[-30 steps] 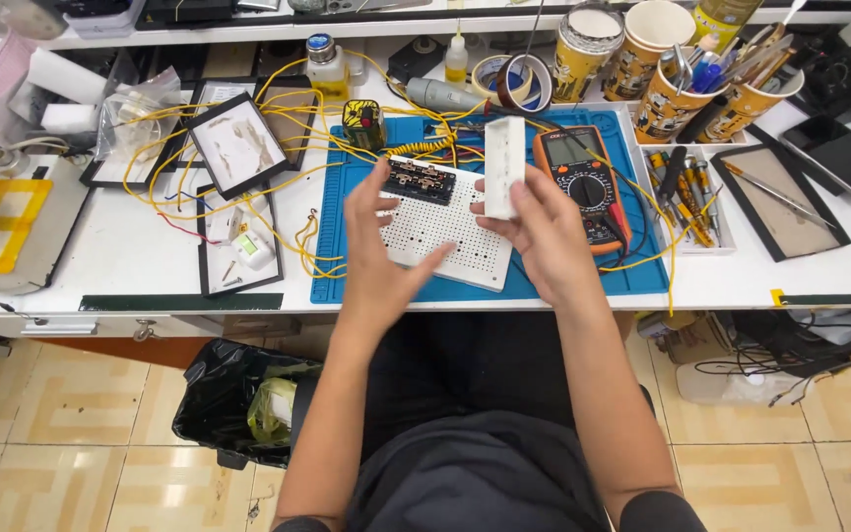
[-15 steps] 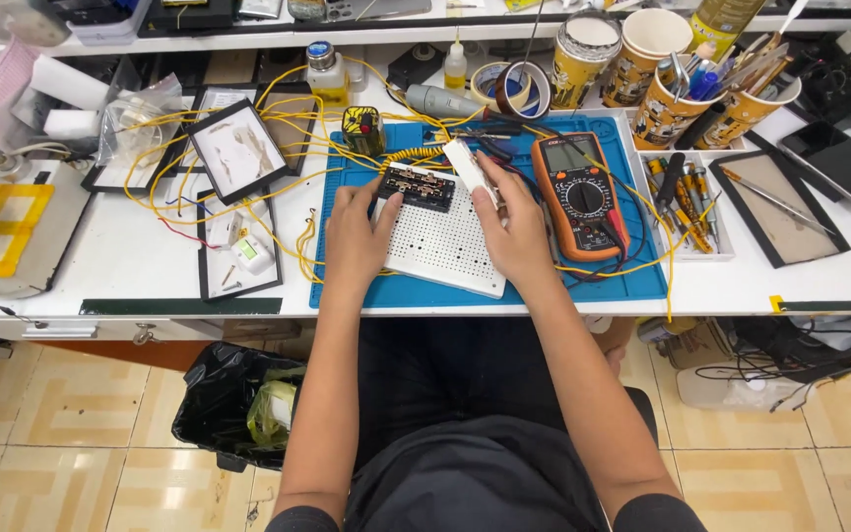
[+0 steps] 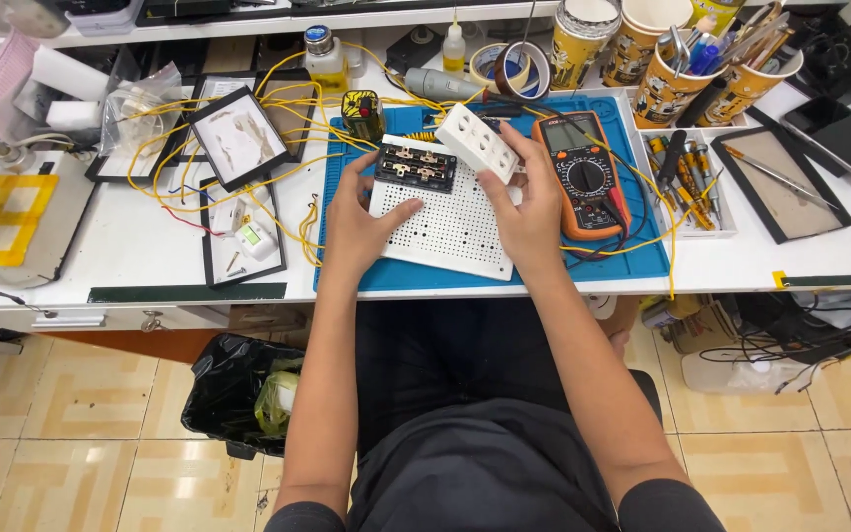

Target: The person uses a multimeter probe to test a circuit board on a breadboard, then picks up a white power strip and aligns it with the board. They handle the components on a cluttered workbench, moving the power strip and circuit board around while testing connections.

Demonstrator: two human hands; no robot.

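A white perforated board (image 3: pixel 450 225) lies on the blue work mat (image 3: pixel 632 264). A black block with metal contacts (image 3: pixel 416 167) sits at the board's far left corner. My left hand (image 3: pixel 364 219) rests on the board's left edge, thumb on its surface, fingers touching the black block. My right hand (image 3: pixel 527 202) holds a white socket cover with round holes (image 3: pixel 475 141), tilted above the board's far right corner.
An orange multimeter (image 3: pixel 580 177) lies right of the board. Yellow wires (image 3: pixel 248 158) loop over trays at left. Cups of tools (image 3: pixel 667 59), tape rolls (image 3: pixel 504 67) and a screwdriver tray (image 3: pixel 689 182) stand at the back right. A black-lined bin (image 3: pixel 243 394) is under the table.
My right hand lowered the white socket cover from upright above the board to a tilt at the board's far right corner. My left hand dropped onto the board's left edge.
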